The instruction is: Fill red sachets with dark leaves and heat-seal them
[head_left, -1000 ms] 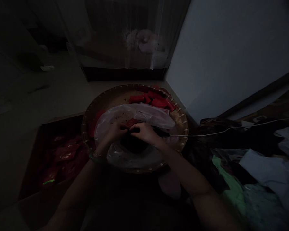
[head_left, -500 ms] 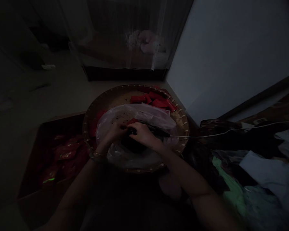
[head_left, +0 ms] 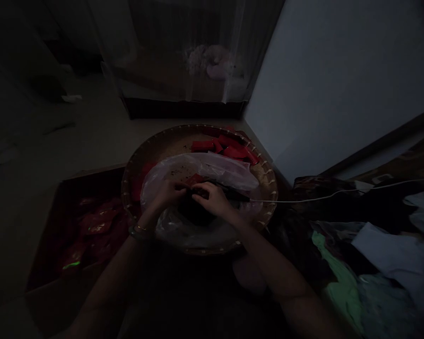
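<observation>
Both hands work close together over a round woven bamboo tray (head_left: 169,141). My left hand (head_left: 169,194) has its fingers pinched together, and my right hand (head_left: 211,197) is curled with thumb and fingers closed beside it. Whatever lies between the fingertips is too small and dark to name. Below them a dark mass (head_left: 196,212) sits in a clear plastic bag (head_left: 229,169) spread open on the tray. A bit of red wrapping (head_left: 195,179) shows just beyond the fingers. A black tool (head_left: 237,193) with a white cord rests by my right hand.
Red packets (head_left: 229,147) lie at the tray's far right. On the left stands a box (head_left: 44,226) holding shiny red packets (head_left: 101,221). Clothes (head_left: 388,249) are heaped at the right, with the white cord (head_left: 314,200) running above them. A pale wall (head_left: 332,80) rises behind.
My right hand has shifted slightly, its fingers drawn a little back from the left fingertips. My left wrist has dipped slightly. The tray and its contents look the same.
</observation>
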The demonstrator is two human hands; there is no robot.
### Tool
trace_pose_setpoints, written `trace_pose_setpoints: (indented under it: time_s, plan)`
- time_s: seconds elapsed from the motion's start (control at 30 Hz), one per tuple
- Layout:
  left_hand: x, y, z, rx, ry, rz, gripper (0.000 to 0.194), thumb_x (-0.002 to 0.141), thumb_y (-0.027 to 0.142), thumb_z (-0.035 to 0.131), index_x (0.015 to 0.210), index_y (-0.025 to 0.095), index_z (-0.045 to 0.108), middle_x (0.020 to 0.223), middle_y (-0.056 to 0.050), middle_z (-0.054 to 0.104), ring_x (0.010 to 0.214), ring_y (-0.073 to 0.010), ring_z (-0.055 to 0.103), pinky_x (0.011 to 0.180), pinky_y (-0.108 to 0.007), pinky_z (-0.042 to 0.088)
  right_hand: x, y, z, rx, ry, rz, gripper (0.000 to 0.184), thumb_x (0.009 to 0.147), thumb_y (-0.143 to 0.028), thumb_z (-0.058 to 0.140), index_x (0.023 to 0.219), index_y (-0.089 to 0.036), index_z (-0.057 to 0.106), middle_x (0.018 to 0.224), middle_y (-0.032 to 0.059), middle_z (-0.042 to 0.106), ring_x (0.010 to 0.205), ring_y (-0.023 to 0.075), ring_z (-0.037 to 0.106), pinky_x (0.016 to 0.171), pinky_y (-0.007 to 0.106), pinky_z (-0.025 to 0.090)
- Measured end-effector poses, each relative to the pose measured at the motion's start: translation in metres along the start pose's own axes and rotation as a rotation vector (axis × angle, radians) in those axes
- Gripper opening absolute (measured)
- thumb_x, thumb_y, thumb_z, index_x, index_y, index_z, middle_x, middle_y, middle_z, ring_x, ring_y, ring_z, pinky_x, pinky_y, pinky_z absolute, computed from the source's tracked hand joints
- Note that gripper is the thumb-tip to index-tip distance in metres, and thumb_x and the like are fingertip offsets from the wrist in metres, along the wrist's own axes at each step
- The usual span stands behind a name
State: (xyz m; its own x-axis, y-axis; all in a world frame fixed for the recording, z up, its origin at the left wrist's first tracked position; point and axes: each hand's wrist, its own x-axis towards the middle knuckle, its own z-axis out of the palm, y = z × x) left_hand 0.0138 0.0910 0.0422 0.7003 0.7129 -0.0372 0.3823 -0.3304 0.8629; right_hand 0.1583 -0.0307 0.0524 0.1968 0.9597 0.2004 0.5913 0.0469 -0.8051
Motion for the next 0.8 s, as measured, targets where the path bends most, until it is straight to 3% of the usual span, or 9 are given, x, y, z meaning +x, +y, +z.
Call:
trace_pose_setpoints:
  time_s: [0.07, 0.2, 0.33, 0.47, 0.6, 0.73, 0.8]
  plan:
    - [-0.002, 0.003, 0.002, -0.016, 0.021, -0.009, 0.033, 0.067, 0.025, 0.053, 0.087, 0.012, 0.076, 0.079, -0.006, 0.074, 0.071, -0.0193, 0.065, 0.059, -0.024, 0.049, -0.007, 0.003, 0.004, -0.087, -0.053, -0.053, 0.031, 0.075, -0.026, 0.071, 0.105, -0.018, 0.066, 0.108, 0.0072, 0.063, 0.099, 0.0185, 0.060, 0.088, 0.031, 0.047]
    - [-0.005, 0.012, 0.006, -0.092, 0.033, 0.010, 0.037, 0.071, 0.028, 0.054, 0.098, 0.012, 0.073, 0.084, -0.006, 0.073, 0.072, -0.0184, 0.065, 0.062, -0.024, 0.050, -0.011, 0.008, 0.006, -0.158, -0.038, -0.049, 0.013, 0.078, -0.014, 0.063, 0.090, -0.016, 0.069, 0.096, 0.0077, 0.066, 0.091, 0.0176, 0.062, 0.084, 0.030, 0.047]
    - [-0.007, 0.010, 0.003, -0.138, -0.063, 0.091, 0.058, 0.063, 0.034, 0.072, 0.118, 0.016, 0.064, 0.101, -0.007, 0.071, 0.085, -0.0197, 0.064, 0.071, -0.026, 0.050, -0.008, 0.017, -0.008, -0.063, 0.026, 0.026, 0.013, 0.077, -0.016, 0.061, 0.087, -0.017, 0.069, 0.089, 0.0046, 0.070, 0.083, 0.0166, 0.064, 0.078, 0.028, 0.048]
    - [-0.011, 0.003, 0.006, -0.167, -0.331, -0.045, 0.040, 0.063, 0.039, 0.075, 0.094, 0.014, 0.072, 0.076, -0.001, 0.070, 0.069, -0.0172, 0.062, 0.062, -0.024, 0.048, -0.010, 0.025, -0.022, 0.080, 0.000, 0.099, 0.018, 0.076, -0.020, 0.059, 0.092, -0.018, 0.067, 0.087, 0.0015, 0.070, 0.075, 0.0147, 0.063, 0.072, 0.027, 0.049]
    - [-0.012, 0.001, 0.020, -0.171, -0.318, -0.094, 0.035, 0.065, 0.039, 0.073, 0.086, 0.012, 0.073, 0.063, 0.001, 0.065, 0.057, -0.0141, 0.058, 0.055, -0.022, 0.043, -0.013, 0.026, -0.024, 0.108, 0.077, 0.120, 0.043, 0.069, -0.030, 0.071, 0.110, -0.020, 0.062, 0.093, 0.0025, 0.069, 0.082, 0.0161, 0.063, 0.076, 0.029, 0.049]
    - [-0.010, -0.004, 0.028, -0.134, -0.315, -0.029, 0.037, 0.066, 0.042, 0.073, 0.088, 0.012, 0.073, 0.068, -0.001, 0.068, 0.063, -0.0168, 0.061, 0.058, -0.024, 0.045, -0.012, 0.025, -0.024, 0.081, 0.126, 0.143, 0.016, 0.073, -0.033, 0.068, 0.079, -0.017, 0.069, 0.080, 0.0028, 0.070, 0.076, 0.0171, 0.063, 0.072, 0.028, 0.047]
    - [-0.010, -0.005, 0.029, -0.125, -0.281, -0.012, 0.043, 0.069, 0.044, 0.070, 0.097, 0.012, 0.071, 0.079, -0.004, 0.071, 0.072, -0.0206, 0.065, 0.065, -0.028, 0.049, -0.011, 0.027, -0.025, 0.087, 0.173, 0.175, 0.017, 0.074, -0.033, 0.065, 0.070, -0.016, 0.067, 0.071, 0.0019, 0.068, 0.069, 0.0166, 0.062, 0.068, 0.027, 0.046]
